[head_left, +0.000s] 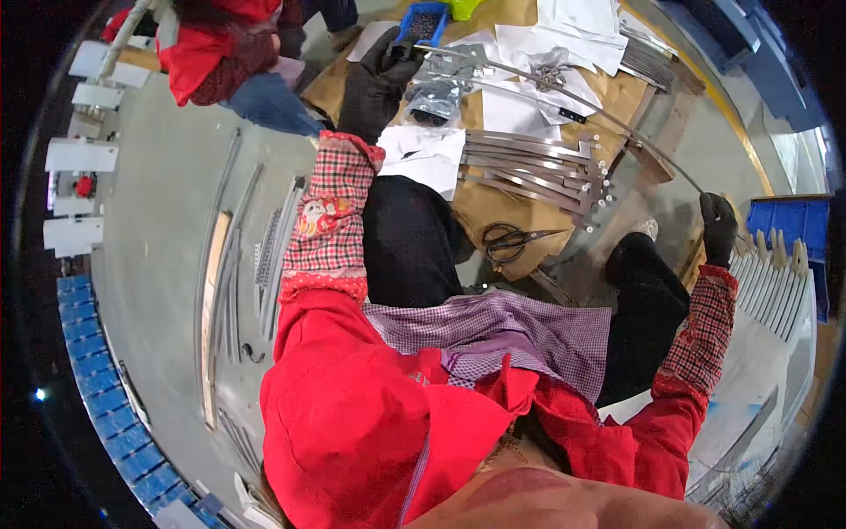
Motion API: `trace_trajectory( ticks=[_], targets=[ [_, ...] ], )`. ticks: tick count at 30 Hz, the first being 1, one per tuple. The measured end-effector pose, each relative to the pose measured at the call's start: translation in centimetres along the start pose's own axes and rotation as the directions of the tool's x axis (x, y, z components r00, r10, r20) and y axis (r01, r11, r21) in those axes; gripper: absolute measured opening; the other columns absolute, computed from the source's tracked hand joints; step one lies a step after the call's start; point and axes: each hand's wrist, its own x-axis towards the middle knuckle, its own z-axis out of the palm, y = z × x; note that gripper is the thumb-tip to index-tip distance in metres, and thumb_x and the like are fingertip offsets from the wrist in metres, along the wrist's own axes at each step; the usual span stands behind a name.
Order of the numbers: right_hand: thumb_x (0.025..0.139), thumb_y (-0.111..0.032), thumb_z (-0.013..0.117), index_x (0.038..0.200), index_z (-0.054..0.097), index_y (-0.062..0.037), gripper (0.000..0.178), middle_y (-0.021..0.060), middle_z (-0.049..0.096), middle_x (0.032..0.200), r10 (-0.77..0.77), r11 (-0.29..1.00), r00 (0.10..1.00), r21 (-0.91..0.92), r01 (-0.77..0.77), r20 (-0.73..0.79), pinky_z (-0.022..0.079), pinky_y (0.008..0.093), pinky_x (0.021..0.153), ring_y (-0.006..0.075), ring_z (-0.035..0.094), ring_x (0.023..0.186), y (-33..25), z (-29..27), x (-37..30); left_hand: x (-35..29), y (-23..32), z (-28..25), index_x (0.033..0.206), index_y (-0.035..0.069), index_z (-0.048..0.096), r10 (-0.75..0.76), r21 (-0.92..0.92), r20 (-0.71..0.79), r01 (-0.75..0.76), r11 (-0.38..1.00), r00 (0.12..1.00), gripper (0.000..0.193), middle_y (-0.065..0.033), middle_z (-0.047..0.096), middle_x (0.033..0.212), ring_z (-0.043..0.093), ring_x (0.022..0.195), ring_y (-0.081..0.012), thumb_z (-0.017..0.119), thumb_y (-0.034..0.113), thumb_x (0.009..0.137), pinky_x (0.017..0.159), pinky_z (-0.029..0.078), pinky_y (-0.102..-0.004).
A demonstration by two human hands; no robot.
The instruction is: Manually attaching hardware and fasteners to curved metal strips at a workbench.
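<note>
A long thin metal strip (575, 97) stretches between my two hands, slanting down from far left to near right. My left hand (383, 81), in a black glove, is closed round its far end beside a blue bin of small dark parts (424, 24). At the other end, my right hand (718, 226), gloved in black too, grips the strip. Below it lie several flat metal strips with bent ends (524, 167), on brown paper. Black-handled scissors (509, 243) rest nearer my knees. Clear plastic bags (434, 101) lie close to my left wrist.
White paper sheets (564, 40) and small metal pieces (552, 75) cover the far part. Upright pale strips (775, 286) stand in a rack at right, by a blue crate (789, 220). Long metal profiles (233, 291) lie on the floor at left. Another person in red (216, 53) is at far left.
</note>
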Motion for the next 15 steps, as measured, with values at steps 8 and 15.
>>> trace_trajectory(
  ticks=[8, 15],
  targets=[
    [0.084, -0.015, 0.058, 0.086, 0.063, -0.0003, 0.016, 0.0081, 0.063, 0.081, -0.051, 0.994, 0.997, -0.094, 0.056, 0.059, 0.045, 0.0301, 0.066, 0.0227, 0.057, 0.072, -0.1, 0.0, 0.3, 0.0, 1.0, 0.9, 0.126, 0.001, 0.045, -0.090, -0.161, 0.055, 0.098, 0.982, 0.994, 0.042, -0.0108, 0.057, 0.113, 0.060, 0.092, -0.0179, 0.053, 0.000, 0.085, 0.085, 0.046, -0.0221],
    [0.082, -0.015, 0.059, 0.081, 0.063, -0.0012, 0.014, 0.0091, 0.062, 0.078, 0.010, 0.989, 0.998, -0.149, -0.002, 0.055, 0.045, 0.0309, 0.065, 0.0233, 0.057, 0.070, -1.7, -0.2, 1.1, 0.2, 0.6, 1.1, 0.125, 0.001, 0.046, -0.037, -0.114, 0.114, 0.050, 0.992, 0.993, 0.036, -0.0100, 0.056, 0.114, 0.058, 0.096, -0.0185, 0.049, 0.006, 0.089, 0.087, 0.047, -0.0250]
  ],
)
